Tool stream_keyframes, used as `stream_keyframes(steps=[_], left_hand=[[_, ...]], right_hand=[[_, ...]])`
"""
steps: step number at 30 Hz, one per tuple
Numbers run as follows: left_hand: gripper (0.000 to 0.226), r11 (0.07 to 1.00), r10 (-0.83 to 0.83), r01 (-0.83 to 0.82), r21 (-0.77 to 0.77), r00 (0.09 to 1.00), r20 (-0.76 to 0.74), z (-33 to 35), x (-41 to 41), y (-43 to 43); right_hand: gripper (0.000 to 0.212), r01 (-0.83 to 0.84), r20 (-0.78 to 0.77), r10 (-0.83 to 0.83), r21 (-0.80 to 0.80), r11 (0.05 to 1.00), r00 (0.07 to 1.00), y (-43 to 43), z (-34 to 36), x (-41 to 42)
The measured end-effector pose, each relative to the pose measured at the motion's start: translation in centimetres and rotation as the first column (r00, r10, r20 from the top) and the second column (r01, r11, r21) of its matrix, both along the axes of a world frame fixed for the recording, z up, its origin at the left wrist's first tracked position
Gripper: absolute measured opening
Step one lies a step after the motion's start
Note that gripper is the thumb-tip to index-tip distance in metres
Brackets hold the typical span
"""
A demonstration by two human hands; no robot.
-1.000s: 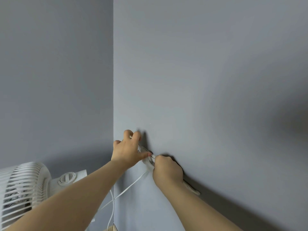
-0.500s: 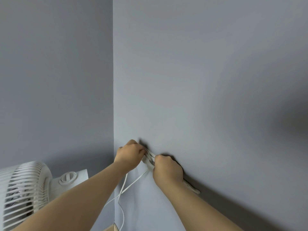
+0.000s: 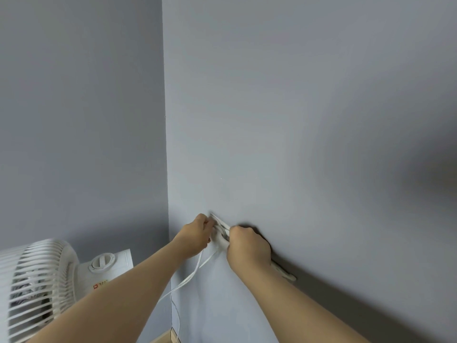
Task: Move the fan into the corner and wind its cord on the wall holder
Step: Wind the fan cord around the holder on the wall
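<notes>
A white fan (image 3: 37, 276) with a slatted grille and a round knob stands at the lower left, close to the corner of two grey walls. Its white cord (image 3: 190, 277) runs up from the floor to a white wall holder (image 3: 221, 225) on the right-hand wall. My left hand (image 3: 195, 233) pinches the cord at the holder's upper end, fingers curled. My right hand (image 3: 247, 246) is curled over the holder's middle and grips the wound cord there. The holder's lower end (image 3: 284, 272) sticks out beyond my right wrist. Most of the holder is hidden by my hands.
Two plain grey walls meet in a corner (image 3: 165, 144) just left of my hands. A strip of light wooden floor (image 3: 165, 337) shows at the bottom below the hanging cord. My forearms cross the lower part of the view.
My left hand has dropped from above the holder and closed its spread fingers on the cord at the holder's top. The hanging cord loop shifted. My right hand has stayed in place.
</notes>
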State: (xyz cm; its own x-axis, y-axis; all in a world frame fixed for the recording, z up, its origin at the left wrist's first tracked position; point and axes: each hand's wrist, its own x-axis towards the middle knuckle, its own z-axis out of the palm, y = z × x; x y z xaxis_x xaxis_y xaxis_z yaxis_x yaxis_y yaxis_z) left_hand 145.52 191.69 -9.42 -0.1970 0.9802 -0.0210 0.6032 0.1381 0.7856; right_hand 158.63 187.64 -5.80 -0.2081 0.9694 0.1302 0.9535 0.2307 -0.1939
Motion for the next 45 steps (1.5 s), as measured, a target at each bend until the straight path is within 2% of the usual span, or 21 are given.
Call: stream_keyframes(steps=[2,4,5,7,11,14,17,25,29,32,35,37,39,42,43,45], left_hand=[[0.041,0.998,0.067,-0.069,0.004,0.987,0.144,0.0,0.3,-0.5],[0.063,0.98,0.198,-0.19,-0.056,0.942,0.271,-0.2,0.5,-0.7],[0.067,0.969,0.245,-0.229,-0.09,0.923,0.296,-0.3,0.6,-0.8],[0.056,0.966,0.248,-0.215,-0.141,0.923,0.293,-0.5,0.7,-1.0],[0.024,0.984,0.124,-0.059,-0.168,0.903,0.41,-0.2,-0.5,-2.2],[0.002,0.982,0.053,0.01,-0.188,0.943,0.329,0.0,-1.6,-3.3],[0.008,0.981,0.068,-0.011,-0.194,0.955,0.287,0.1,-1.5,-3.6],[0.01,0.975,0.14,-0.074,-0.211,0.936,0.322,0.3,0.4,-3.7],[0.017,0.973,0.162,-0.099,-0.209,0.937,0.31,0.7,0.2,-3.9],[0.02,0.962,0.21,-0.096,-0.254,0.857,0.472,0.8,1.0,-4.1],[0.022,0.936,0.309,-0.089,-0.341,0.671,0.674,0.8,1.9,-4.2],[0.022,0.925,0.356,-0.107,-0.365,0.582,0.732,0.8,2.0,-4.0],[0.021,0.926,0.359,-0.111,-0.361,0.558,0.748,0.9,2.0,-4.2],[0.018,0.942,0.32,-0.116,-0.316,0.602,0.731,1.2,2.0,-4.5],[0.015,0.951,0.291,-0.129,-0.28,0.673,0.68,1.3,2.1,-4.6],[0.01,0.973,0.229,-0.201,-0.111,0.875,0.426,1.4,2.1,-4.4]], right_hand=[[0.03,0.005,-0.003,-0.005,0.002,1.0,1.0,0.0,-0.1,0.0],[0.029,0.01,-0.003,-0.01,0.008,1.0,1.0,0.1,-0.2,-0.1],[0.029,0.011,-0.002,-0.011,0.013,1.0,1.0,0.1,-0.2,-0.1],[0.028,0.016,-0.002,-0.016,0.016,1.0,1.0,0.1,-0.3,-0.1],[0.026,0.031,-0.033,-0.03,0.014,0.999,0.999,0.2,-0.3,-0.1],[0.024,0.046,-0.085,-0.043,0.026,0.999,0.995,0.0,-0.4,-0.1],[0.023,0.049,-0.144,-0.04,0.055,0.997,0.989,-0.4,-0.5,-0.1],[0.03,-0.028,-0.134,0.024,-0.023,0.999,0.991,-2.0,-0.5,0.5],[0.025,-0.043,-0.241,0.001,-0.17,0.985,0.971,-2.0,-1.2,0.5],[0.032,-0.077,-0.329,-0.044,-0.344,0.936,0.943,-1.7,-2.5,0.4],[0.017,-0.149,-0.45,-0.138,-0.545,0.825,0.883,-1.9,-2.9,0.2],[0.019,-0.18,-0.519,-0.226,-0.618,0.765,0.824,-2.1,-2.5,0.3],[0.025,-0.2,-0.55,-0.288,-0.663,0.721,0.784,-2.2,-2.2,0.6],[0.041,-0.204,-0.588,-0.352,-0.677,0.708,0.728,-2.0,-2.1,1.3],[0.043,-0.19,-0.583,-0.363,-0.678,0.71,0.726,-2.0,-2.1,1.5],[0.046,-0.103,-0.522,-0.366,-0.669,0.736,0.771,-2.2,-2.1,2.0]])
